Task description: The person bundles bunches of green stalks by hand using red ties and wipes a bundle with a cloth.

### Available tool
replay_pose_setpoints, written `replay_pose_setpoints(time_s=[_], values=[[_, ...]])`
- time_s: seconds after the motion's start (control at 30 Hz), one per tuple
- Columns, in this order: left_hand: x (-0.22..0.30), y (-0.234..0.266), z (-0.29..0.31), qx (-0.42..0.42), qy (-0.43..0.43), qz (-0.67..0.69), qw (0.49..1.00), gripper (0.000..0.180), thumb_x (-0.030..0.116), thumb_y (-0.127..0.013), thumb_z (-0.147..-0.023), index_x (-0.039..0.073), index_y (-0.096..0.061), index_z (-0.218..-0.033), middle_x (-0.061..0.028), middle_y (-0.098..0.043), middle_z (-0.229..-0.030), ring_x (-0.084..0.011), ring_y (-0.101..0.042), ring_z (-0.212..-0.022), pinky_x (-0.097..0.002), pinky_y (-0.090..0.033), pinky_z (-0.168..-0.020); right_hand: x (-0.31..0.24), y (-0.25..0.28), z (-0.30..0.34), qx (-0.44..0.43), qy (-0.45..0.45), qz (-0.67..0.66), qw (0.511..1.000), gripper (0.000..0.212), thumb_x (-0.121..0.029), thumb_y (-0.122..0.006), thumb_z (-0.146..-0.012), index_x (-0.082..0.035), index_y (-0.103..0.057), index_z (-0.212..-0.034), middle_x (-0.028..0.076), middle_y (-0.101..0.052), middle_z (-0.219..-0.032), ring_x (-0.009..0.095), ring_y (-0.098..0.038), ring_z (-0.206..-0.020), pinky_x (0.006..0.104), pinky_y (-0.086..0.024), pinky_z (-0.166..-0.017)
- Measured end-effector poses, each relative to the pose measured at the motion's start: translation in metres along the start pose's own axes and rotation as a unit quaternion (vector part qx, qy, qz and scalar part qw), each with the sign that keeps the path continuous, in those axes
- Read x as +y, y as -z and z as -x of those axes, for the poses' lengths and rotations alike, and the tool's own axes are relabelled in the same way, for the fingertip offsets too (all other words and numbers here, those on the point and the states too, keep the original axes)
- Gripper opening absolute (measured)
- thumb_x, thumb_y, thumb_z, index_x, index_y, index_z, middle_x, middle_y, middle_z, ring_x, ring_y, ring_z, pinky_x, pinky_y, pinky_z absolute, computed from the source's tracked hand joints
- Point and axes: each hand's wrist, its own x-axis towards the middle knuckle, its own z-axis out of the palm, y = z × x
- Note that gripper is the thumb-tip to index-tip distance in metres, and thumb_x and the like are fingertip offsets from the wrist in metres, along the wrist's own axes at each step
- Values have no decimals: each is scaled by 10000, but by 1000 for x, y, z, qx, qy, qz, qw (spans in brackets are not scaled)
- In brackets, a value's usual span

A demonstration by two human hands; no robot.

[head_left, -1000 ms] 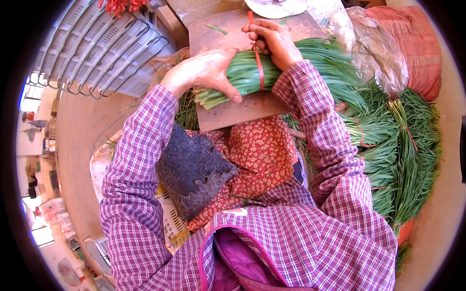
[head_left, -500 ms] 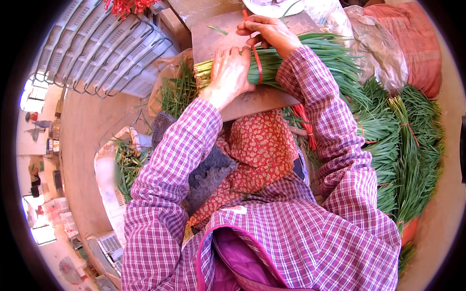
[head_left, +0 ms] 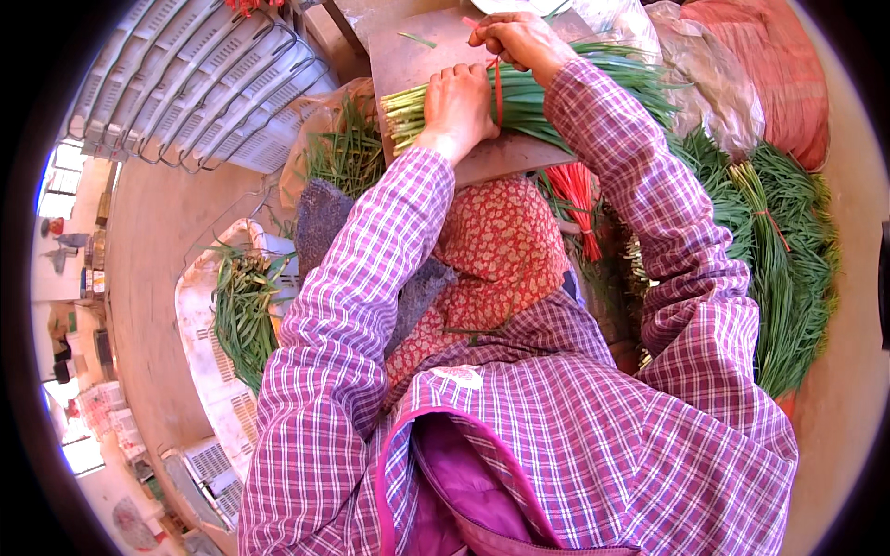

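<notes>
A thick bundle of garlic chives [head_left: 533, 107] lies across a brownish board [head_left: 394, 67], pale cut ends to the left and green leaves to the right. My left hand [head_left: 458, 102] is wrapped over its pale end, pressing it against the board. A red tie [head_left: 499, 97] runs round the bundle just right of that hand. Above the bundle, my right hand [head_left: 521, 42] pinches the upper part of the tie; its fingertips partly hide the tie's ends. More red ties [head_left: 577, 199] hang in a bunch below the board's near edge, beside my lap.
Tied chive bundles [head_left: 788, 250] are heaped at the right. Clear plastic [head_left: 709, 79] and a reddish sack [head_left: 774, 65] lie behind them. To the left stand a white crate [head_left: 199, 320] with leaf scraps [head_left: 243, 315], a bag of trimmings [head_left: 348, 153] and stacked pale crates [head_left: 199, 79].
My right hand has drawn the tie's ends together above the bundle, and its fingers have closed more tightly. My left hand stays on the bundle. The whole view has shifted slightly.
</notes>
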Motion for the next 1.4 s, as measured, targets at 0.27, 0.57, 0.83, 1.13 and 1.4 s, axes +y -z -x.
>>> replay_pose_setpoints(time_s=[0.27, 0.57, 0.83, 1.13, 1.4], values=[[-30, -14, -2, 9, 0, 53, 999, 630, 323, -879, -514, 31, -659, -1027, -169, -687, -953, -312, -677, -935, -400, -539, -850, 5, -24, 72, 30, 339, 358, 869, 211, -237, -585, -897, -87, -720, -958, 55, -699, -834, 193, -658, -696, 339, -523, -626], [1, -11, -4, 31, -23, 14, 999, 645, 362, -910, -516, 15, -656, -997, -189, -674, -998, -337, -656, -964, -439, -522, -878, 81, -74, 147, 151, 24, -220, 963, 223, -161, -549, -938, -4, -703, -972, 6, -661, -764, 55, -541, -660, 218, -446, -605], [-57, 16, 25, 4, -68, 84, 994, 1149, 514, -877, -552, 40, -362, -1463, -262, -466, -1355, -359, -405, -1343, -726, -235, -1025, 47, -43, 182, 115, 91, -61, 987, 220, -88, -593, -951, -27, -664, -1150, 39, -691, -929, 71, -598, -810, 230, -492, -679], [-162, 142, 189, 71, 324, 339, 880, 490, 254, -724, -880, -15, -606, -1272, -101, -640, -1231, -174, -585, -1152, -303, -427, -1019, 16, -144, 154, -138, 161, 29, 977, 334, -325, -611, -929, -16, -649, -1051, 184, -705, -921, 343, -685, -849, 431, -527, -761], [-103, 143, 299, 162, 450, 397, 784, 357, 186, -692, -903, -26, -651, -1186, -101, -678, -1135, -174, -616, -1092, -314, -466, -977, 26, -196, 131, -156, 26, 34, 987, 345, -315, -735, -820, -41, -672, -1020, 126, -700, -857, 266, -691, -782, 385, -537, -711]])
